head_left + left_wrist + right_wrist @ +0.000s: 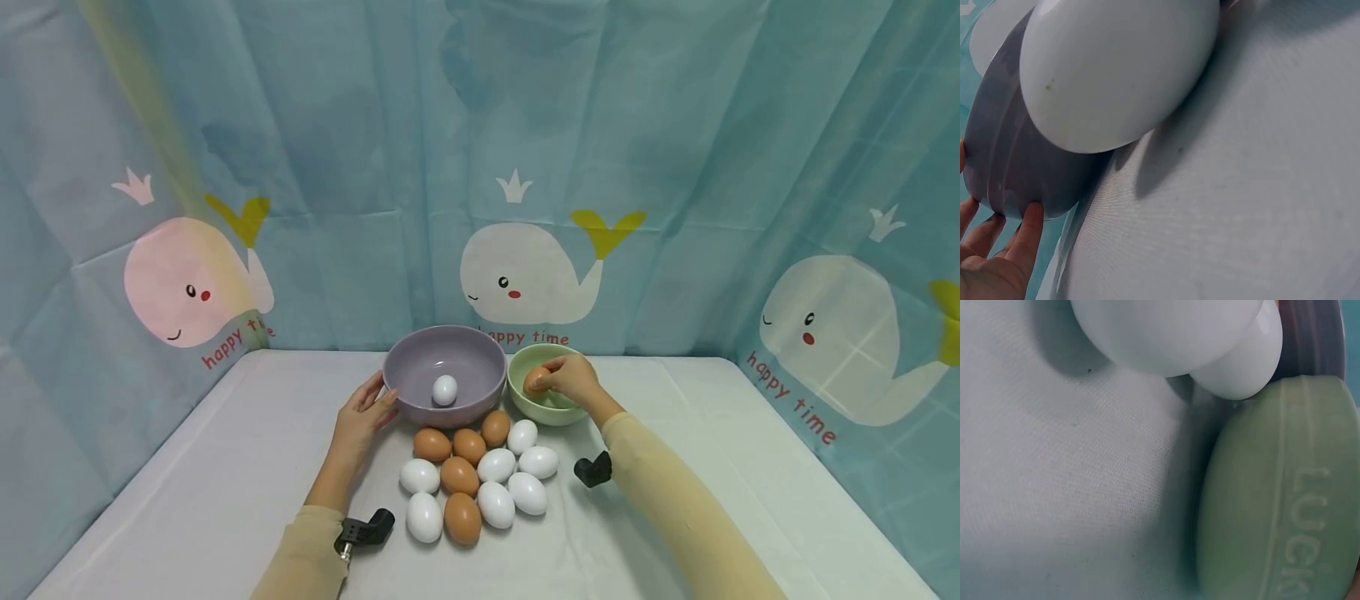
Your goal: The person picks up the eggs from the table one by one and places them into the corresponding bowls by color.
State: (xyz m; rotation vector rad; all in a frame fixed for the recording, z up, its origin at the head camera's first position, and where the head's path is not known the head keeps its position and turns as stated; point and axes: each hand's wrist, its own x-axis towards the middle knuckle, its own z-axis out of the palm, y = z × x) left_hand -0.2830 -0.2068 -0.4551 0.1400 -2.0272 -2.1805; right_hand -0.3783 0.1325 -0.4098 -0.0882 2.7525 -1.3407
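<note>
My right hand (pixel 575 377) pinches a brown egg (pixel 536 381) over the inside of the green bowl (pixel 551 415). In the right wrist view, raised letters show on the green bowl's side (pixel 1254 506). At the left, my left hand (pixel 358 422) touches the purple bowl (pixel 408 354), its thumb at the rim. The left wrist view shows this hand's spread, nearly straight fingers (pixel 1025 240) against the purple bowl's outer wall (pixel 1041 172). One white egg (pixel 445 390) lies inside the purple bowl.
In front of the bowls, several brown eggs (pixel 460 476) and white eggs (pixel 497 505) lie close together on the white-covered table (pixel 645 533). A blue curtain (pixel 337 275) with whale prints hangs behind the table. Each wrist wears a black camera mount (pixel 367 529).
</note>
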